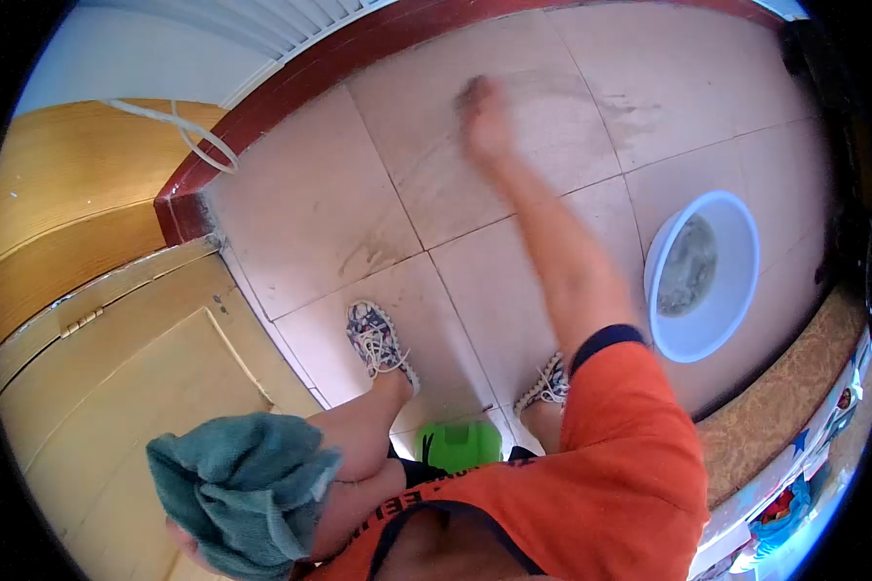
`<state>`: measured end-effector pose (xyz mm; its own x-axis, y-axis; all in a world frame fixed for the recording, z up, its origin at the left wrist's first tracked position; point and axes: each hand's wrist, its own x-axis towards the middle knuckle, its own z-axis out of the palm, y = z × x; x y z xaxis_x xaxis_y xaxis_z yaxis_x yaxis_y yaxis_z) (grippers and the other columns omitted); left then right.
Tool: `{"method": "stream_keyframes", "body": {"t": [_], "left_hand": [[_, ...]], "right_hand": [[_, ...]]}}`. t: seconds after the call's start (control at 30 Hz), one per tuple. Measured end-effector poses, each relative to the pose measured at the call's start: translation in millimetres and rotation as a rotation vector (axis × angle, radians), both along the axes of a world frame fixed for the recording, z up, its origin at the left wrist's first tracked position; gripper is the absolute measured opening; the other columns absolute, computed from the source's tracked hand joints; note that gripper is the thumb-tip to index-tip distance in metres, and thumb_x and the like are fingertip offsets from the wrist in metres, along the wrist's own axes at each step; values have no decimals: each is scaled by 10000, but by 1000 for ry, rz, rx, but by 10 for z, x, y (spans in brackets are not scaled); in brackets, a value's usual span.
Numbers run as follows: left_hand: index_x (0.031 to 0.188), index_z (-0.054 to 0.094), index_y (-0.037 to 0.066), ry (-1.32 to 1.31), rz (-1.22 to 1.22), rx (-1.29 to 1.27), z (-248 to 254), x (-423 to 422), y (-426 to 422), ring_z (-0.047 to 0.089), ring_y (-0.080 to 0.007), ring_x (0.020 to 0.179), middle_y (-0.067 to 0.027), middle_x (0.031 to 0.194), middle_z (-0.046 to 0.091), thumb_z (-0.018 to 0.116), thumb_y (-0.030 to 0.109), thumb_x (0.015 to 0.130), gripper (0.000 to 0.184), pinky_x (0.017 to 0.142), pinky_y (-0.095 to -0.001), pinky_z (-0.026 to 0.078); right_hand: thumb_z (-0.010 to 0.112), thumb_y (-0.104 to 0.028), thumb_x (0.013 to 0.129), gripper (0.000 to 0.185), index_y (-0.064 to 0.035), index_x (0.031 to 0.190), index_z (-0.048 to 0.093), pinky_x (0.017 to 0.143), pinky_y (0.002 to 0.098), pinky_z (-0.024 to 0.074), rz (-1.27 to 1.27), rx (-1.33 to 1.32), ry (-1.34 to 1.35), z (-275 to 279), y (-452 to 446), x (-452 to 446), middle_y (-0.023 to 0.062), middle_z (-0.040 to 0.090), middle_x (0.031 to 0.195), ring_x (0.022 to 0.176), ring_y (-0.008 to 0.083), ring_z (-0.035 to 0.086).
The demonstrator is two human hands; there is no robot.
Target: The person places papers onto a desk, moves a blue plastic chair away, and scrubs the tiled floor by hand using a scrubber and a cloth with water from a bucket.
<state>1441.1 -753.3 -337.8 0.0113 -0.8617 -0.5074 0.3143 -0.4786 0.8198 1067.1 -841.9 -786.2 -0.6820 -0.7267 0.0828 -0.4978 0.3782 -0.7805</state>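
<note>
My right arm reaches forward over the tiled floor. Its hand, my right hand (486, 124), is low over the tiles near the dark red skirting and smeared by motion; something dark shows at its fingertips, too blurred to name. Dirty wet smears surround it on the pale tiles (513, 281). A bunched green cloth (237, 489) lies at the lower left, beside my bent leg. Against its left edge shows a small part of my left hand (182, 542), with the fingers mostly hidden by the folds.
A light blue basin (738, 290) with cloudy water stands on the right. My patterned shoes (374, 334) are on the floor, with a green plastic object (460, 445) between my legs. A wooden cabinet (136, 368) and a white cable (179, 121) are at left; a brown patterned edge (780, 407) is at right.
</note>
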Motion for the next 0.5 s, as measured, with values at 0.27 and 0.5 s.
{"method": "stream_keyframes", "body": {"t": [0.27, 0.5], "left_hand": [[1162, 475, 66, -19, -185, -15, -152, 264, -89, 506, -233, 949, -77, 1067, 530, 460, 399, 863, 447, 870, -393, 425], [1155, 487, 54, -258, 82, -7, -210, -445, 39, 507, -259, 983, -88, 1062, 539, 422, 472, 857, 517, 899, -391, 412]], "right_hand": [[315, -286, 940, 450, -31, 1298, 413, 1089, 367, 198, 605, -86, -35, -196, -194, 1014, 152, 368, 1372, 1295, 266, 306], [370, -172, 879, 457, 20, 1294, 382, 1051, 401, 262, -40, 566, 604, -101, 263, -1742, 209, 368, 1349, 1266, 321, 329]]}}
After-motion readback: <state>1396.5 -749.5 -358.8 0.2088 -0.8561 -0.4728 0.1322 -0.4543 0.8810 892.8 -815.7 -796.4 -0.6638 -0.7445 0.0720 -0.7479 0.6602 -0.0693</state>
